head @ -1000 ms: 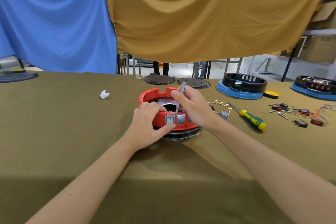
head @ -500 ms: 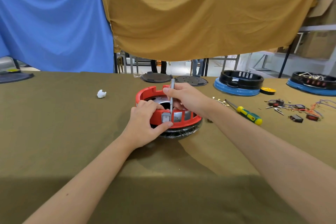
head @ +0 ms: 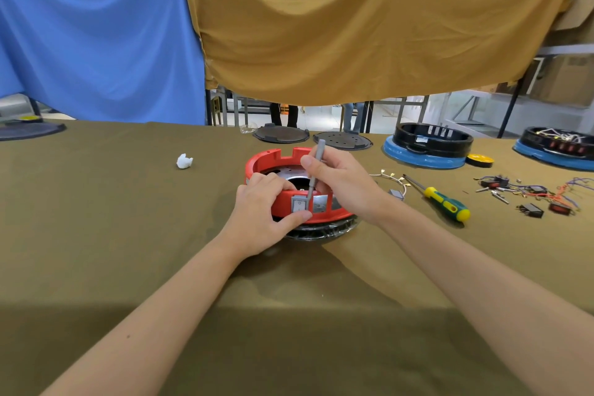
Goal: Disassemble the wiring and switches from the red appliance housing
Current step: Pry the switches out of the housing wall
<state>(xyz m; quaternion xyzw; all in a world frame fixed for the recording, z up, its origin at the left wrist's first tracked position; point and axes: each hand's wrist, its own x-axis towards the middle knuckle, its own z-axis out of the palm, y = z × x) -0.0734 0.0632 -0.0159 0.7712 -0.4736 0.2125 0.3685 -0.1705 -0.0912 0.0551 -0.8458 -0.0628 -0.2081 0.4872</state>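
The round red appliance housing (head: 334, 212) sits on a black base at the table's middle. My left hand (head: 260, 219) grips its near rim, fingers over the top and thumb under a grey switch (head: 299, 203) set in the front wall. A second grey switch (head: 320, 202) sits just to the right of it. My right hand (head: 345, 185) holds a thin grey tool (head: 316, 167) nearly upright, with its tip down at the rim beside the first switch. Loose white wires with terminals (head: 390, 177) lie to the right of the housing.
A green and yellow screwdriver (head: 443, 202) lies right of the housing. Removed switches and wires (head: 530, 199) are scattered further right. Two black housings on blue bases (head: 427, 145) (head: 559, 146), two dark round plates (head: 281, 134) and a white scrap (head: 184, 161) also lie on the olive cloth.
The grey tool has swung from leaning right to nearly upright, and its tip has shifted left along the rim to the first switch. My left hand keeps its grip.
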